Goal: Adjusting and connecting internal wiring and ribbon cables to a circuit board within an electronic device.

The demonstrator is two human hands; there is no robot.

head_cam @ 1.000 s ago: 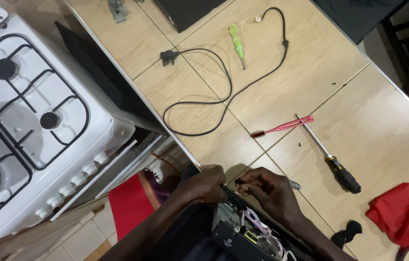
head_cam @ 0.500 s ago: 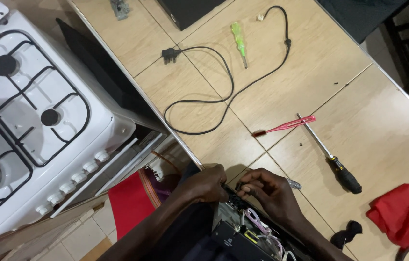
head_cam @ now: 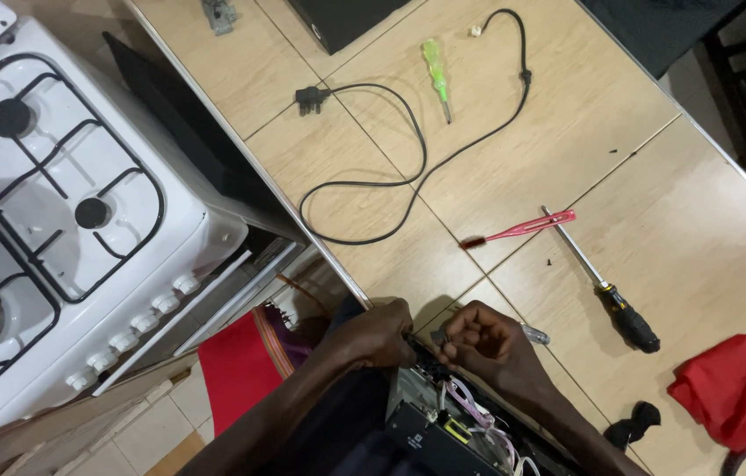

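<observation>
1. Opened electronic unit [head_cam: 443, 423]: one, black casing, wiring exposed, at countertop [head_cam: 567, 159] near edge.
2. Left hand [head_cam: 377, 333] and right hand [head_cam: 483, 339]: both pinched on its top edge.
3. Screwdrivers: three.

An opened black electronic box [head_cam: 430, 423] lies at the near edge of the tiled counter [head_cam: 567, 132], its top off. Pink and white wires [head_cam: 470, 410] show inside it.

opened device [head_cam: 443, 423] cut by bottom edge, red cloth [head_cam: 730, 392] partly cropped
</observation>
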